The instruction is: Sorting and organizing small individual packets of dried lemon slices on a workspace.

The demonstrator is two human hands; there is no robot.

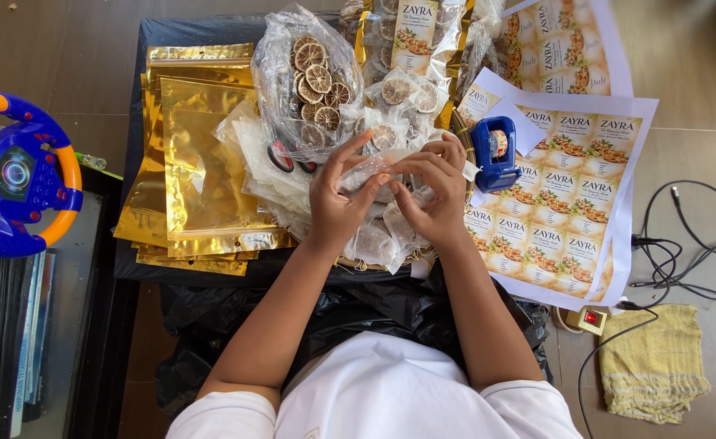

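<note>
Small clear pouch (pixel 368 173) pinched between both hands, frame centre.
Left hand (pixel 335 199) and right hand (pixel 433 191) close together, fingertips clamped on pouch edges, below bag of dried citrus slices (pixel 309 81).

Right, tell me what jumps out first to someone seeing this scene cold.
First the two hands at centre, the left hand and right hand pinching a small clear packet between them. Just behind sits a clear bag of dried citrus slices, with a stack of shiny gold pouches to the left. The blue and orange toy steering wheel at the far left edge also stands out.
</note>
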